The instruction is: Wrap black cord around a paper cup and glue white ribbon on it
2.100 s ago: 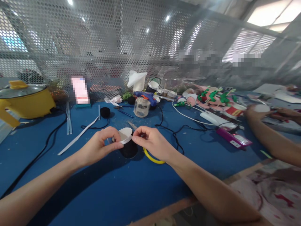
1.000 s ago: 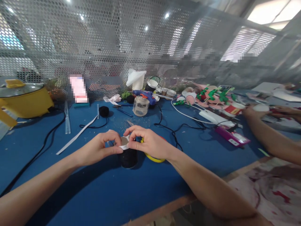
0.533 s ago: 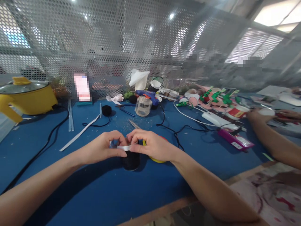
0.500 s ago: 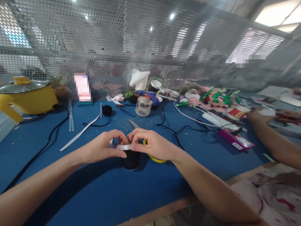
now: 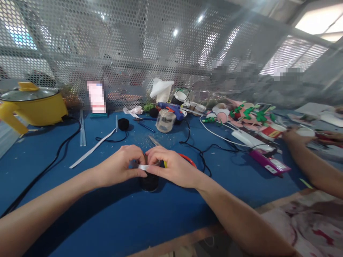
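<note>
yellow pot (image 5: 34, 105), glue gun (image 5: 171, 109), glass jar (image 5: 164, 122)

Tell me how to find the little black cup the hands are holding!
Look at the blue table, near its front middle. The left hand and right hand meet over the black cup. It alone is dark, with a white strip on top.

A cup (image 5: 149, 182) stands on the table (image 5: 112, 217) between the left hand (image 5: 120, 167) and right hand (image 5: 171, 167). Behind them sits a jar (image 5: 164, 121), with a pot (image 5: 34, 105) far left and a co-worker's arm (image 5: 311, 164) at right.
</note>
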A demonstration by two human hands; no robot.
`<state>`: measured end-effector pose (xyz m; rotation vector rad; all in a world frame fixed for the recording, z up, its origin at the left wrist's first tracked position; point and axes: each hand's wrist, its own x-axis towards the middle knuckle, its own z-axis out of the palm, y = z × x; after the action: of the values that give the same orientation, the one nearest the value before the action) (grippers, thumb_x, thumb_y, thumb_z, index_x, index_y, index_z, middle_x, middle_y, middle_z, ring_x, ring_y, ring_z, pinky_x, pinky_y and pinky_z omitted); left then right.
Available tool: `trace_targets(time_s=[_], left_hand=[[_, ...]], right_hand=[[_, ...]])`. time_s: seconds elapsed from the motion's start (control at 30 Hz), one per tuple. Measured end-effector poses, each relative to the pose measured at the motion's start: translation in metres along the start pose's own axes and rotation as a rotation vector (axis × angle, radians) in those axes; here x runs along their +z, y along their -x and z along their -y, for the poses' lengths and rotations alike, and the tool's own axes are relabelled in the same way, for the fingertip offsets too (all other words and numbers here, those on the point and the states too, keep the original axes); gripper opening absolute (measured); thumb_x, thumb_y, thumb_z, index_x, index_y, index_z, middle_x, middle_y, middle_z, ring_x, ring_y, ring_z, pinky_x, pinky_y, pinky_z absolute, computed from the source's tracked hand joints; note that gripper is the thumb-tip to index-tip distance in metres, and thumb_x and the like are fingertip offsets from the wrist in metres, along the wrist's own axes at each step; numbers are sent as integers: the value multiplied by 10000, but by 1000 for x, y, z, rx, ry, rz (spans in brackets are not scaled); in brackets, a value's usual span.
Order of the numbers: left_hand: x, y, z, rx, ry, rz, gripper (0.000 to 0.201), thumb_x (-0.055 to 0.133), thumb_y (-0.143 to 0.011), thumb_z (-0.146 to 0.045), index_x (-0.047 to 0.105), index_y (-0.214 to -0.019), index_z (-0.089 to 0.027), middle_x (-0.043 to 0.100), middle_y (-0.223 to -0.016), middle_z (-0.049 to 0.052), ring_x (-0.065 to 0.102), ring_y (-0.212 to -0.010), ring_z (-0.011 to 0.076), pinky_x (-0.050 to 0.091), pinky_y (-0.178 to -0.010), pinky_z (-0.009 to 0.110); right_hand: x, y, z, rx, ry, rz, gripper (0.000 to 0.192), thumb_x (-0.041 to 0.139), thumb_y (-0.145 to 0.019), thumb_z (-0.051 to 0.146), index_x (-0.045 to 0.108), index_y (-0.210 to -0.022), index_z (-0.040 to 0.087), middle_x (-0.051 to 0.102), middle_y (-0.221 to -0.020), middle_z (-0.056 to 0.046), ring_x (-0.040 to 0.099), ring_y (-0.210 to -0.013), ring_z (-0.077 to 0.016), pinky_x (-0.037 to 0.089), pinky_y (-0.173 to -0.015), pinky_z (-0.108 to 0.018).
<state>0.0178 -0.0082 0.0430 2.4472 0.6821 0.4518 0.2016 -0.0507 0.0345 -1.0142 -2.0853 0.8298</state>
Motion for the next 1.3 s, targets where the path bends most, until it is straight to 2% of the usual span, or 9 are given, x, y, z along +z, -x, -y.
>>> trace_targets(time_s=[0.23, 0.33, 0.47, 0.63, 0.7, 0.8, 0.9, 1.03, 1.3], left_hand=[[1, 0, 12, -181, 62, -289, 489, 644, -635, -416, 461, -1013, -165, 557, -916, 60, 545, -829, 193, 442, -739, 340], [0, -1, 12, -276, 223, -242, 402, 539, -719, -451, 458, -995, -170, 557, -688, -9, 533, -608, 140, 438, -561, 270], [-5, 1, -2, -350, 341, -268, 330, 368, -814, -456, 491, -719, -166, 491, -500, -40, 438, -438, 89, 342, -428, 199], [-3, 3, -9, -274, 259, -25, 315, 427, -791, -421, 484, -620, -163, 519, -533, -23, 457, -479, 93, 373, -485, 217], [2, 2, -4, -315, 131, -175, 288, 543, -707, -444, 471, -680, -166, 521, -596, -15, 492, -558, 125, 411, -561, 264], [8, -1, 6, -389, 97, -416, 512, 636, -590, -494, 455, -922, -148, 543, -839, 60, 527, -776, 201, 436, -700, 350], [11, 0, 13, -373, 450, -278, 741, 615, -580, -563, 374, -1150, -157, 504, -1084, 131, 507, -985, 249, 435, -789, 372], [13, 4, 15, -436, 797, -109, 749, 540, -630, -624, 348, -1223, -207, 491, -1187, 134, 491, -1057, 270, 453, -765, 352], [12, 1, 10, -525, 655, -126, 641, 547, -667, -549, 472, -1141, -124, 581, -1043, 104, 514, -936, 253, 424, -731, 320]], right_hand=[[-2, 0, -8, 70, -93, -192, 105, 573, -767, 248, 552, -684, 189, 585, -920, -51, 538, -955, -168, 413, -813, -318], [-1, -1, -12, 50, -93, -262, 124, 577, -760, 243, 535, -654, 194, 577, -884, -44, 537, -961, -172, 412, -824, -327], [4, -4, -17, 59, -56, -364, 128, 582, -754, 237, 532, -643, 196, 576, -858, -40, 543, -935, -171, 404, -840, -340], [13, -7, -24, 60, -103, -435, 134, 578, -759, 258, 530, -648, 200, 578, -842, -30, 539, -943, -165, 390, -860, -337], [17, -7, -24, 54, -134, -451, 129, 578, -761, 259, 533, -656, 200, 571, -855, -33, 539, -938, -162, 392, -855, -331], [21, -7, -23, 31, -176, -457, 132, 576, -765, 260, 531, -655, 203, 559, -867, -39, 537, -932, -160, 402, -838, -323], [22, -7, -21, -23, -190, -466, 129, 573, -770, 249, 529, -654, 212, 554, -843, -28, 531, -936, -159, 400, -848, -328], [25, -8, -20, -70, -183, -497, 114, 576, -764, 241, 532, -662, 220, 553, -827, -23, 535, -922, -159, 411, -849, -334], [11, -11, -9, -70, -44, -395, 99, 614, -718, 307, 568, -745, 223, 602, -897, -44, 570, -891, -195, 455, -822, -339]])
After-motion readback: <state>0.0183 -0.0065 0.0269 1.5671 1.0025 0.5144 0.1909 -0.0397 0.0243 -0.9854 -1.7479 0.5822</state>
